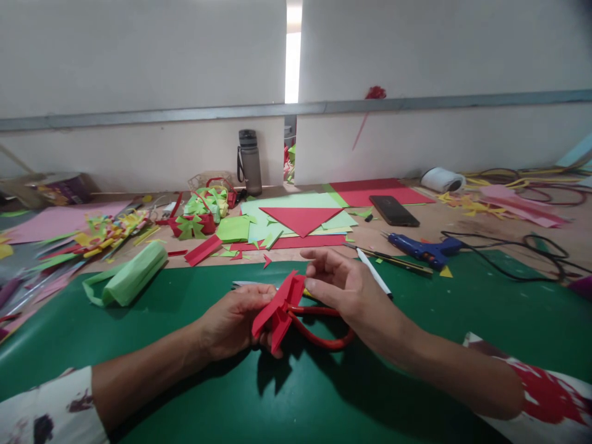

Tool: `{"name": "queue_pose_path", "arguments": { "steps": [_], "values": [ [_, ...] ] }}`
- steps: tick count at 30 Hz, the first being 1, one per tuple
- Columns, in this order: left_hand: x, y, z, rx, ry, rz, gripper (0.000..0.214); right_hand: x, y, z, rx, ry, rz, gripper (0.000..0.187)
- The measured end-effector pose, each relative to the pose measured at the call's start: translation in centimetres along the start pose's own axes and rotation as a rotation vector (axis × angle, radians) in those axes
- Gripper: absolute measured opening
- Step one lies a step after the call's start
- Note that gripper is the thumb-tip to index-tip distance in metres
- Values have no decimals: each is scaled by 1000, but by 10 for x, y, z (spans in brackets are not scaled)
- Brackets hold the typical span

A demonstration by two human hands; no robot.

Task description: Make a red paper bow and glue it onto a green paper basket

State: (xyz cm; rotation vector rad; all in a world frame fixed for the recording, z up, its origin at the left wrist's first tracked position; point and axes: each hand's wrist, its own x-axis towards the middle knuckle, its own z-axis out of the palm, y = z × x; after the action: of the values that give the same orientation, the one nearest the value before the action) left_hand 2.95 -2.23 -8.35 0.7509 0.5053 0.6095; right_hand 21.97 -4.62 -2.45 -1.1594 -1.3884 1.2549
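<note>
My left hand point(240, 317) is closed on a folded red paper piece point(277, 308), pinching its left side above the green mat point(194, 394). The piece has several folded flaps and is tilted. My right hand point(349, 287) is at the paper's right edge, thumb and fingers apart; whether the thumb tip touches the paper I cannot tell. Red-handled scissors point(330, 344) are beneath and behind the paper, their loops below my right hand. A blade shows beyond my left hand; the middle is hidden.
A blue glue gun point(423, 248), a white pen point(374, 274), a phone point(394, 210) and a red paper triangle point(303, 220) lie beyond my hands. At left are a green paper roll point(132, 274) and small red baskets point(192, 225). A bottle point(250, 163) stands by the wall.
</note>
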Motion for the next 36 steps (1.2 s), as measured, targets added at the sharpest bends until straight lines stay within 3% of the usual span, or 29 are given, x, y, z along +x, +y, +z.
{"name": "queue_pose_path", "arguments": {
  "steps": [14, 27, 36],
  "values": [
    [-1, 1, 2, 25, 40, -21, 18, 4, 5, -1, -78, 11, -12, 36],
    [-1, -2, -4, -92, -96, -166, 18, 5, 7, 0, -213, -36, 29, 22],
    [1, -7, -10, -110, -189, -208, 21, 8, 12, 2, -33, -206, 118, 21]
  ]
}}
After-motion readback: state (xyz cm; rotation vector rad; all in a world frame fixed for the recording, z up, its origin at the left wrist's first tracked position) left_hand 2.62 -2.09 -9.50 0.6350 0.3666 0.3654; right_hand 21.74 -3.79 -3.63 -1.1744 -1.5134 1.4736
